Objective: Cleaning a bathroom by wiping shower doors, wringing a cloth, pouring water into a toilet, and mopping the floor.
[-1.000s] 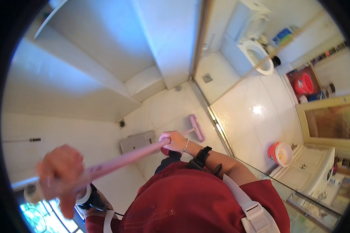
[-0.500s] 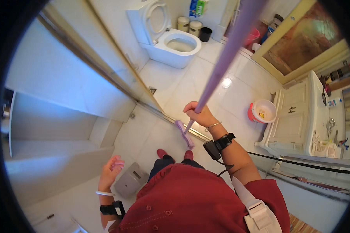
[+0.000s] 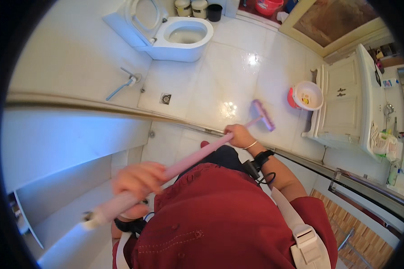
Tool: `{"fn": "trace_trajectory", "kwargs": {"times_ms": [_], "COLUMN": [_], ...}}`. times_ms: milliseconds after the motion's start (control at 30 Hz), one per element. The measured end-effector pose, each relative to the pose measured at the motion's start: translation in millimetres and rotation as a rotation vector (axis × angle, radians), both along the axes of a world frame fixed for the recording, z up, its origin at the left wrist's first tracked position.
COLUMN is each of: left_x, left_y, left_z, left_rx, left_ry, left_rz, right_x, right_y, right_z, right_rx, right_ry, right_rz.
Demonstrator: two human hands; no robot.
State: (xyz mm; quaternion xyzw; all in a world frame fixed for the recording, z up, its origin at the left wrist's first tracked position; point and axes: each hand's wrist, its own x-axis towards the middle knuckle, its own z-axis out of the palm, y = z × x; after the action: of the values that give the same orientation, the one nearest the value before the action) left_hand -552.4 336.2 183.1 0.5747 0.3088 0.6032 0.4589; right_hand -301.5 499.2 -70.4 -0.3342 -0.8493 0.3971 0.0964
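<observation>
A mop with a pale pink handle slants across the front of my body. Its purple head rests on the white tiles beyond the threshold rail, left of the bucket. My left hand, slightly blurred, is wrapped around the handle near its upper end, which points to the lower left. Lower down the handle, close to the rail, my right hand grips it with closed fingers. Part of the left wrist is hidden behind the handle.
A red-and-white bucket stands against the white vanity cabinet. The toilet has its lid up, with several bins behind it. A metal rail crosses the floor. A drain lies near the left wall, below a blue-handled brush.
The mop swung from upright to a low slant; its head moved over the rail to the right. My left hand, free before, now holds the handle. The view shifted.
</observation>
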Motion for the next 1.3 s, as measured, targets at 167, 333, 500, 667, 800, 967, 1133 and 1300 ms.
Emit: {"fn": "trace_trajectory", "kwargs": {"times_ms": [167,333,500,667,800,967,1133,1300], "left_x": [1,-51,-11,-52,-39,-14,9,55], "left_y": [46,83,98,81,76,135,190,259], "left_z": [-1,80,130,130,76,23,91,135], "left_rx": [-0.192,0.141,0.315,0.456,0.133,0.019,0.444,0.571], "left_ry": [0.392,0.542,0.723,0.537,0.501,0.069,0.251,0.123], "left_rz": [-0.360,-0.460,-0.533,-0.379,-0.049,-0.169,-0.140,-0.047], "right_x": [38,-105,-180,-139,-31,8,-100,-140], "right_y": [-4,-12,10,42,80,105,148,212], "right_z": [-66,-22,22,56,-7,-59,-36,36], "right_rx": [0.000,-0.025,0.016,0.189,0.203,0.121,0.136,0.105], "right_ry": [-0.214,0.007,0.265,0.134,-0.030,-0.111,0.325,0.283], "right_rz": [0.078,0.016,0.025,0.026,-0.068,-0.176,-0.121,0.158]}}
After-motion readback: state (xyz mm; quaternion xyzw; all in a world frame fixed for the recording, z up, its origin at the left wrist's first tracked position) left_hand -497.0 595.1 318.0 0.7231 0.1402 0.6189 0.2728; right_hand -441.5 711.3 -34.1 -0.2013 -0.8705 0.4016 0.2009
